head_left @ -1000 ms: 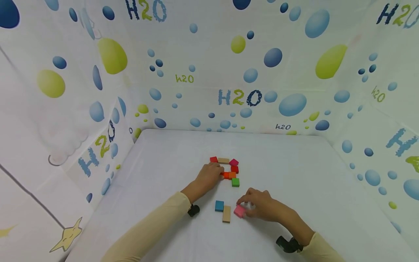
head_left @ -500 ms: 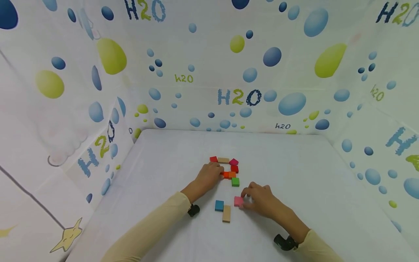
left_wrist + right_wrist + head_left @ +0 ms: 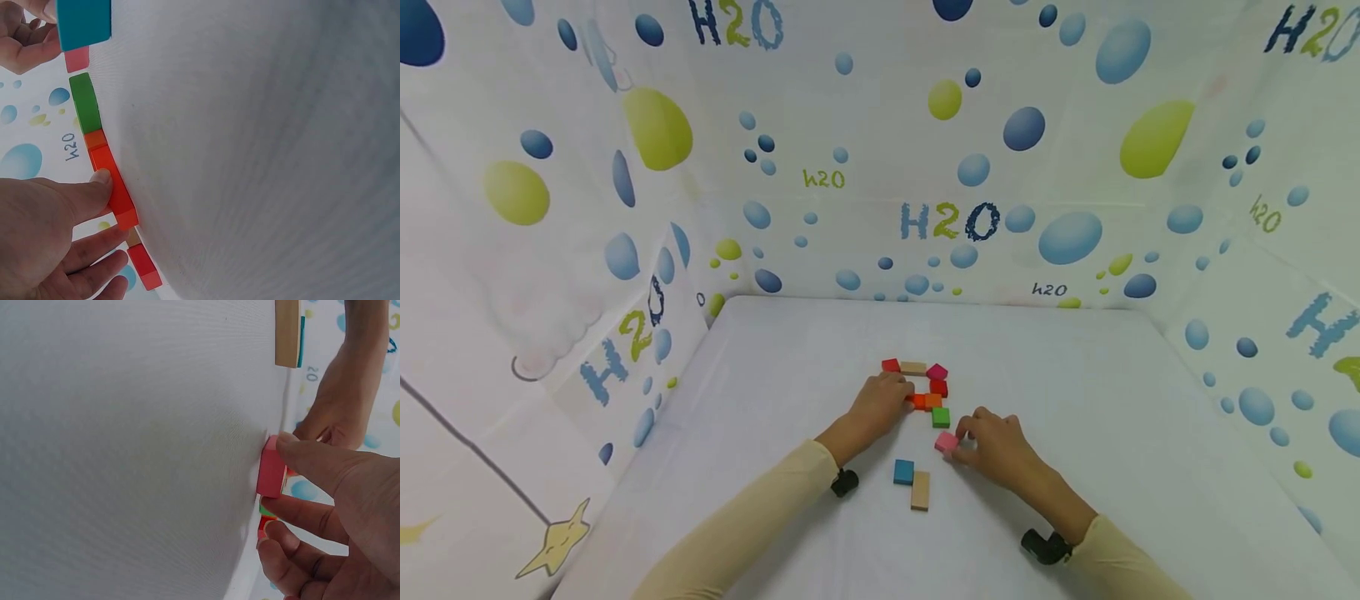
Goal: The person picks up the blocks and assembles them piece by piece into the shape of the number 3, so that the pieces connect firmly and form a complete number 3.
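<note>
R hand point(image 3: 1000, 450) pinches pink block point(image 3: 946, 442), L hand point(image 3: 878, 405) red-orange block point(image 3: 122, 199); overshoot to far side cd bump green block point(image 3: 941, 417).

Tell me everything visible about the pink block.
The pink block is small, evenly coloured and straight-edged, with smooth, matte-looking flat faces; its material is unclear, perhaps painted wood. The right hand pinches it between thumb and forefinger. It sits slightly turned in the head view, just nearer the person than the green block, with a narrow gap between. Whether it rests fully on the white table is unclear.
</note>
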Demonstrator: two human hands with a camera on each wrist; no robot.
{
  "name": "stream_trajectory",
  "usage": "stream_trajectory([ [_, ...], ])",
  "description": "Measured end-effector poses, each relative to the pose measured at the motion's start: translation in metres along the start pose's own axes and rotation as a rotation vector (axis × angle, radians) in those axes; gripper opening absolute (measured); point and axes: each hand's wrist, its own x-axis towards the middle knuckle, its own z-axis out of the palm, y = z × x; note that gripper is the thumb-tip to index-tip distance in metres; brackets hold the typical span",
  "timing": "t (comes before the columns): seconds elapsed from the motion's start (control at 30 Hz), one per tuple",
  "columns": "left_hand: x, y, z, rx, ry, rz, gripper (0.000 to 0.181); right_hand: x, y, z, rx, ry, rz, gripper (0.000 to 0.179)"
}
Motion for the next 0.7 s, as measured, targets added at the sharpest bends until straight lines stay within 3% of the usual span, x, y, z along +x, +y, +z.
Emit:
stream_trajectory([
  [0.23, 0.0002, 0.0002, 0.0007, 0.009, 0.018, 0.004, 0.023, 0.0052, -0.0021, 0.0037, -0.007, 0.009, 0.037, 0.029],
  [0.7, 0.0018, -0.0011, 0.0042, 0.008, 0.017, 0.001, 0.024, 0.0049, -0.0035, 0.0024, -0.013, 0.04, 0.024, 0.029],
])
